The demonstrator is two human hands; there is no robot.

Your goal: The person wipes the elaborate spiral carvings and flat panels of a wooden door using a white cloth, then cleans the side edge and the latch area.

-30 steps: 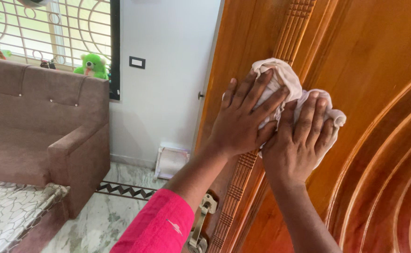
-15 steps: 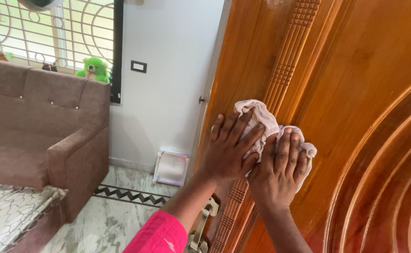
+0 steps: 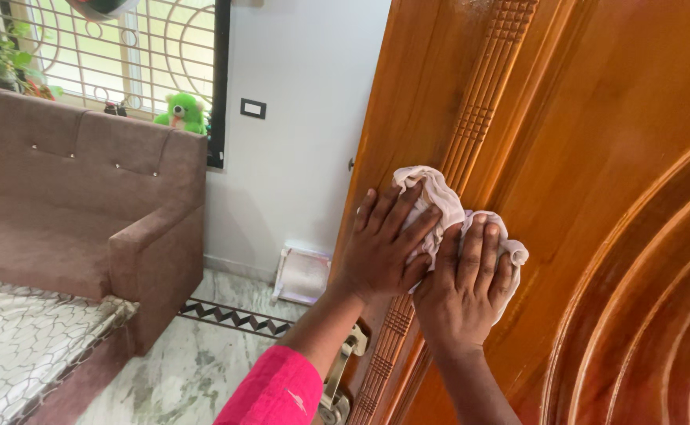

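Both hands press a white cloth (image 3: pixel 447 208) flat against the wooden door (image 3: pixel 597 157), over its ribbed strip. The left hand (image 3: pixel 383 248) and right hand (image 3: pixel 463 287) lie side by side, fingers spread. A metal handle (image 3: pixel 343 370), partly hidden, shows below; a brown sofa (image 3: pixel 85 212) stands far left
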